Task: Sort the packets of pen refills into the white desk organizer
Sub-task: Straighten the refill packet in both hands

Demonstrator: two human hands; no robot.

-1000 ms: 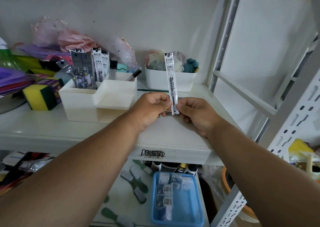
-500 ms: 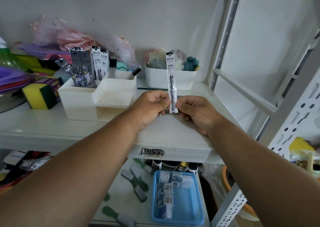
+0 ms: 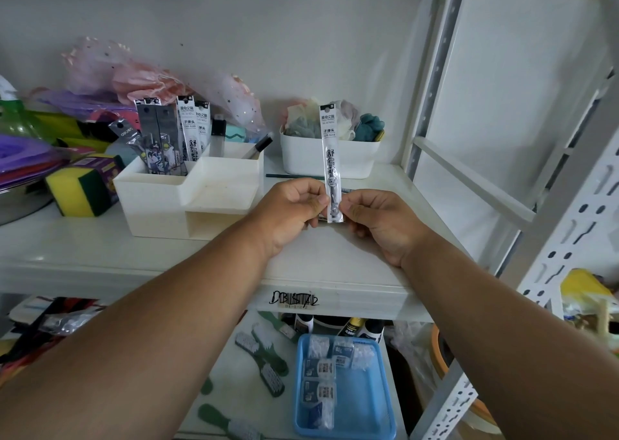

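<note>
Clear plastic with white print — that is the refill packet (image 3: pixel 330 158) I see upright above the shelf (image 3: pixel 214 255), pinched near its lower end from both sides. My left hand (image 3: pixel 290 211) has thumb and curled fingers closed on its left edge; my right hand (image 3: pixel 380 220) does the same on the right edge. Left of them stands the white desk organizer (image 3: pixel 187 198), with several packets (image 3: pixel 174 138) already upright in its rear left compartment — the stepped front tray looks bare. Behind the held packet sits a white bin (image 3: pixel 330 158) of cloth items.
</note>
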